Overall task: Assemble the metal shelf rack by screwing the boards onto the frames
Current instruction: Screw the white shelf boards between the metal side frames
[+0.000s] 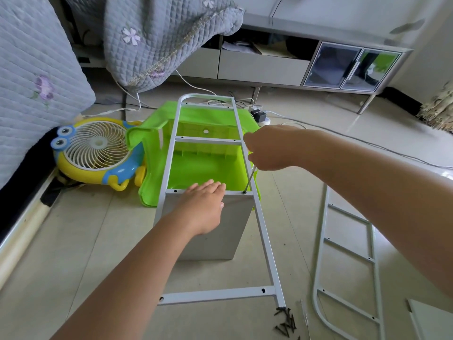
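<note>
1. Floor (98, 241) of pale glossy tile, bearing a ladder-shaped grey metal frame (266, 231) with its far end propped on an overturned lime-green plastic stool (203, 165).
2. Grey metal shelf board (220, 231), standing on edge under the frame's third crossbar, top edge against that bar.
3. Left hand (204, 207), fingers straight and together, pressed flat on the board's top edge and the crossbar.
4. Right hand (269, 148), fingers curled tight around the handle of a thin steel screwdriver (249, 181), tip seated in a screw hole at the crossbar's right end.
5. Second grey metal ladder frame (348, 266), flat on the tile to the right, well apart.
6. Scattered black screws (285, 322), just beside the first frame's near foot.
7. Yellow-and-blue cartoon-eyed fan (95, 153), left of the stool, beside a quilted grey bed cover (29, 82).
</note>
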